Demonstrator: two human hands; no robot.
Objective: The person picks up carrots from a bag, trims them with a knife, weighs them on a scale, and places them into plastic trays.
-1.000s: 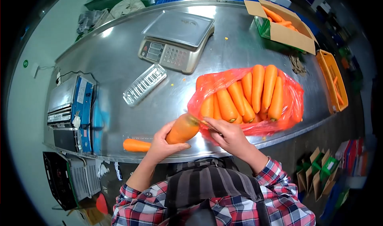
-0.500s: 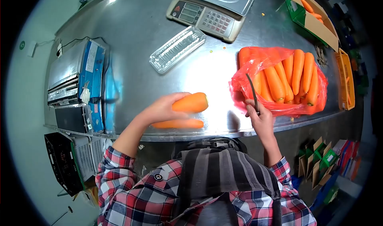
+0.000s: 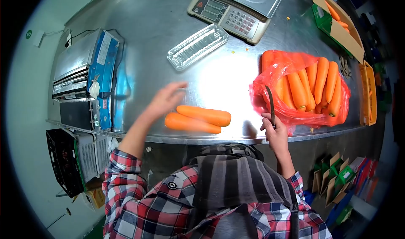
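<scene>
My left hand (image 3: 168,99) is empty above the steel table, its fingers apart and a little blurred. Just below and to the right of it, two carrots lie side by side on the metal: an upper carrot (image 3: 204,115) and a lower carrot (image 3: 192,123). In my right hand (image 3: 276,133) is a slim dark knife (image 3: 271,101), its curved blade pointing up and away from me. The knife is close to the left edge of a red plastic bag (image 3: 263,80), which lies open around several carrots (image 3: 314,87).
A clear plastic tray (image 3: 198,47) lies in front of a digital scale (image 3: 232,17). On the left stands a blue and steel machine (image 3: 84,74) with a cable. At the right are a cardboard box (image 3: 337,23) with carrots and an orange crate (image 3: 368,95). The table's near edge (image 3: 185,138) runs beside my waist.
My left hand has let go of the upper carrot and moved up and left. That carrot now rests beside the other. My right hand still holds the knife; the whole view has shifted slightly.
</scene>
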